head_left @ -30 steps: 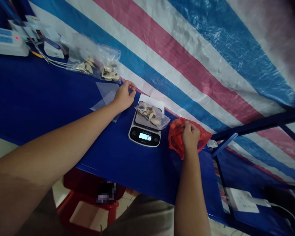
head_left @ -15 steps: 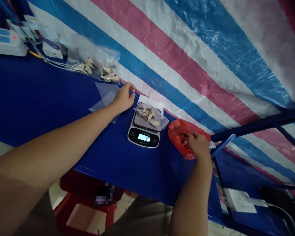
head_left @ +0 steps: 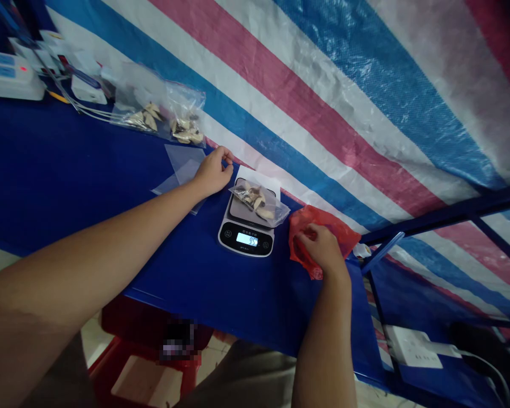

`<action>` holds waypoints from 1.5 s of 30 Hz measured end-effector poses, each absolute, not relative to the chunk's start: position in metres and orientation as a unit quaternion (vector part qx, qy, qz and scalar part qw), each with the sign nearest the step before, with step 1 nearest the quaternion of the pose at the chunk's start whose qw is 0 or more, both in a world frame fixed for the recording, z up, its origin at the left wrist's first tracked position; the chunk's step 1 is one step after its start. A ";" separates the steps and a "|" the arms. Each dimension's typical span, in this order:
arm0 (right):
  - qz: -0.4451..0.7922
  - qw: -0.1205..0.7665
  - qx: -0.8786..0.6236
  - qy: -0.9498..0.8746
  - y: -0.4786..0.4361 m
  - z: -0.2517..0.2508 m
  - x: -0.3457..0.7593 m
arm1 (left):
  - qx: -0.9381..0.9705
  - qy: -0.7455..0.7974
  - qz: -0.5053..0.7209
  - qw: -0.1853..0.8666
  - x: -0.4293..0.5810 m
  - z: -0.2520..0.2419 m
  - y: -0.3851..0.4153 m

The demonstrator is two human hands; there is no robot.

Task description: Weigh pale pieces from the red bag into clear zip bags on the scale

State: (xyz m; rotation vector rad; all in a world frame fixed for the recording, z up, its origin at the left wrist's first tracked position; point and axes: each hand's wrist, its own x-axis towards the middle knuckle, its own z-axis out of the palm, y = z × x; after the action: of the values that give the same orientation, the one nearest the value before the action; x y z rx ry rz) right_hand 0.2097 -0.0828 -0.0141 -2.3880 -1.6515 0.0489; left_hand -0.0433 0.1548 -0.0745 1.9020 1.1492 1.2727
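Note:
My left hand (head_left: 215, 170) rests on the blue table left of the kitchen scale (head_left: 246, 241). Its fingers are loosely bent, with a gap between thumb and fingertips and nothing in them. A clear plastic bag (head_left: 276, 211) of pale, dark-edged dried slices lies tilted across the scale's plate, overhanging its right side. The lit display seems to show a 9 and a 5. To the right is a crumpled red plastic bag (head_left: 344, 229), its mouth open. My right hand (head_left: 325, 249) is over that mouth, fingers bent together; whatever they hold is hidden.
Two clear bags of similar slices, a left one (head_left: 147, 117) and a right one (head_left: 187, 130), lie by the striped tarp (head_left: 280, 85). Flat clear bags (head_left: 181, 161) lie beside my left hand. A power strip (head_left: 11, 76) with cables is far left. A blue metal frame (head_left: 429, 215) borders the right.
My right hand has shifted left across the red bag's mouth, covering the contents that showed before. My left hand and the bag on the scale stay put; the view has shifted slightly.

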 end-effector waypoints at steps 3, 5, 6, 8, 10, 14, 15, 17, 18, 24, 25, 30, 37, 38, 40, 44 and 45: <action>0.039 0.104 -0.799 -0.592 -0.077 -0.019 0.197 | 0.710 0.435 0.474 0.285 -0.043 -0.074 0.155; 0.035 0.094 -0.796 -0.597 -0.073 -0.024 0.193 | 0.711 0.433 0.474 0.287 -0.043 -0.074 0.154; 0.032 0.090 -0.795 -0.599 -0.071 -0.027 0.192 | 0.712 0.430 0.475 0.287 -0.043 -0.073 0.154; 0.024 0.092 -0.797 -0.596 -0.068 -0.030 0.191 | 0.714 0.426 0.475 0.289 -0.043 -0.072 0.153; 0.009 0.099 -0.803 -0.588 -0.067 -0.031 0.191 | 0.715 0.424 0.475 0.289 -0.044 -0.072 0.152; -0.013 0.124 -0.809 -0.575 -0.070 -0.025 0.194 | 0.714 0.424 0.476 0.288 -0.044 -0.074 0.153; -0.016 0.137 -0.809 -0.571 -0.072 -0.022 0.195 | 0.714 0.424 0.477 0.288 -0.044 -0.074 0.154; -0.023 0.171 -0.813 -0.556 -0.075 -0.018 0.197 | 0.715 0.421 0.478 0.288 -0.044 -0.075 0.154; -0.027 0.185 -0.816 -0.546 -0.076 -0.016 0.198 | 0.716 0.420 0.478 0.288 -0.044 -0.075 0.154; -0.072 0.214 -0.848 -0.479 -0.085 -0.005 0.205 | 0.714 0.420 0.478 0.291 -0.043 -0.072 0.152; -0.073 0.222 -0.851 -0.470 -0.086 -0.003 0.206 | 0.714 0.420 0.479 0.291 -0.043 -0.072 0.151; -0.043 0.353 -0.831 -0.427 -0.089 0.008 0.202 | 0.714 0.413 0.483 0.292 -0.043 -0.072 0.151; 0.098 0.528 -0.731 -0.421 -0.077 0.003 0.185 | 0.715 0.417 0.482 0.288 -0.043 -0.075 0.153; 0.099 0.528 -0.728 -0.426 -0.076 0.001 0.183 | 0.715 0.417 0.482 0.288 -0.043 -0.074 0.153; 0.099 0.523 -0.725 -0.437 -0.074 -0.003 0.182 | 0.715 0.416 0.481 0.290 -0.043 -0.074 0.153; 0.087 0.496 -0.735 -0.454 -0.070 -0.010 0.183 | 0.713 0.419 0.482 0.291 -0.043 -0.074 0.153; 0.084 0.492 -0.736 -0.457 -0.070 -0.011 0.183 | 0.713 0.418 0.482 0.290 -0.043 -0.074 0.153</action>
State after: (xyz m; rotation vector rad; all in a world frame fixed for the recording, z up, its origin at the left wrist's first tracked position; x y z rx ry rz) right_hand 0.1828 -0.0697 -0.0112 -1.7874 -1.1090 0.2040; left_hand -0.0433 0.1528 -0.0735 1.9030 1.1155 1.2859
